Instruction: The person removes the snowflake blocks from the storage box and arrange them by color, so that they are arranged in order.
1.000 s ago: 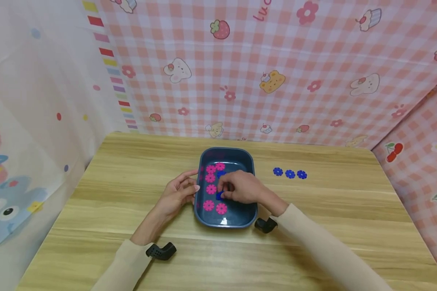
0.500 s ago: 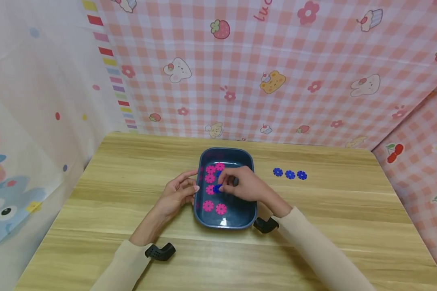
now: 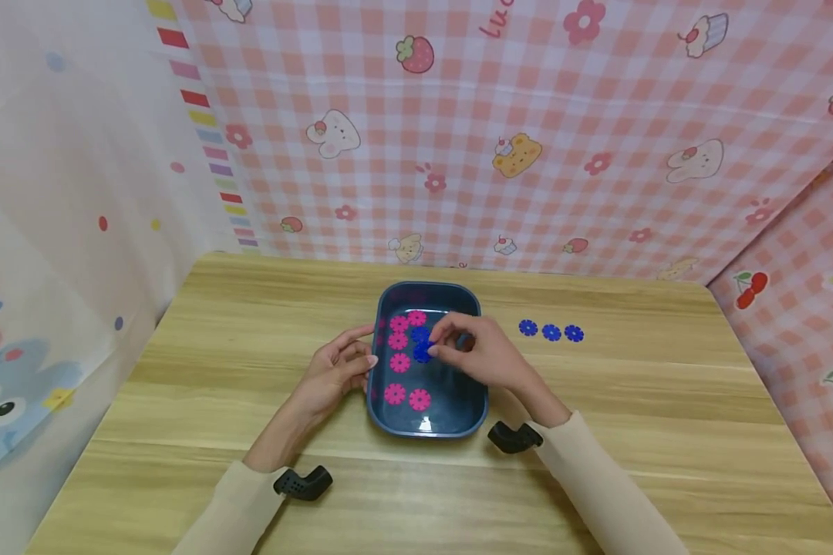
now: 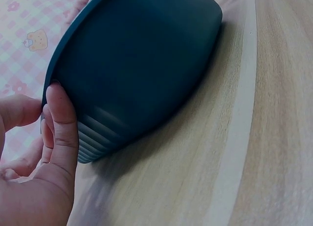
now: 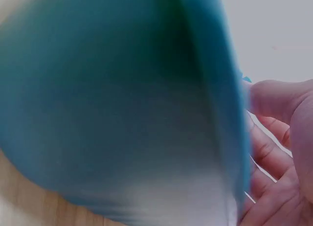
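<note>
A deep dark-blue tray point(image 3: 428, 434) stands on the table with several pink notched plastic discs point(image 3: 395, 394) lying in it, mostly along its left side. My left hand point(image 3: 335, 375) is at the tray's left wall, thumb and fingers gripping it at the rim; the left wrist view has the thumb on the outer wall point(image 4: 137, 55). Over the inside of the tray, my right hand point(image 3: 482, 348) pinches a blue notched disc point(image 3: 423, 353) between thumb and forefinger. Another blue disc point(image 3: 419, 334) lies just behind it. In the right wrist view the tray wall hides the pinched disc.
Three blue discs point(image 3: 551, 332) lie in a row on the wooden table point(image 3: 652, 401), right of the tray. Behind the table hangs a pink checked cloth point(image 3: 458, 116). A black wrist camera point(image 3: 304, 483) juts from the left sleeve, another camera point(image 3: 515, 437) from the right.
The right hand has carried the pinched blue disc toward the back of the tray, up to the other blue disc. My left hand keeps its place at the tray.
</note>
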Demonstrator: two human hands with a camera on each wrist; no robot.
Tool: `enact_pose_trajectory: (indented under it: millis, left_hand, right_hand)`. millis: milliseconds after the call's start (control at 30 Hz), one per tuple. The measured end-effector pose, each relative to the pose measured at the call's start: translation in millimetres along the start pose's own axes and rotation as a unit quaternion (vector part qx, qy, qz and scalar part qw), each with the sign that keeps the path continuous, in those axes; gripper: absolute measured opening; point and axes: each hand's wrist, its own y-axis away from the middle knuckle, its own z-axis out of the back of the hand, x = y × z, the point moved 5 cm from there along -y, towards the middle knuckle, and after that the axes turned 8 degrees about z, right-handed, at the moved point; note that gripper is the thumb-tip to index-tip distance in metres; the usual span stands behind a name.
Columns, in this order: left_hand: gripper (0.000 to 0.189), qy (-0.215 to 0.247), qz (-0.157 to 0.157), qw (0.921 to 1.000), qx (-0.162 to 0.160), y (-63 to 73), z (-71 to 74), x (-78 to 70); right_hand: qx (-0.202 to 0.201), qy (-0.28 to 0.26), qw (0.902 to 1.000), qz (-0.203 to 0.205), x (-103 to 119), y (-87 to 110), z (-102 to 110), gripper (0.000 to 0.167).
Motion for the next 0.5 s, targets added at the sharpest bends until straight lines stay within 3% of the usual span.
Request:
enact_pose_trajectory:
  millis: [500]
  left_hand:
    - [0.06,0.001,0.002,1.0,0.002,1.6,-1.4,-1.7]
  right_hand:
    - [-0.073,-0.029,0.9953,-0.056,-7.6,22.7,29.9,0.01]
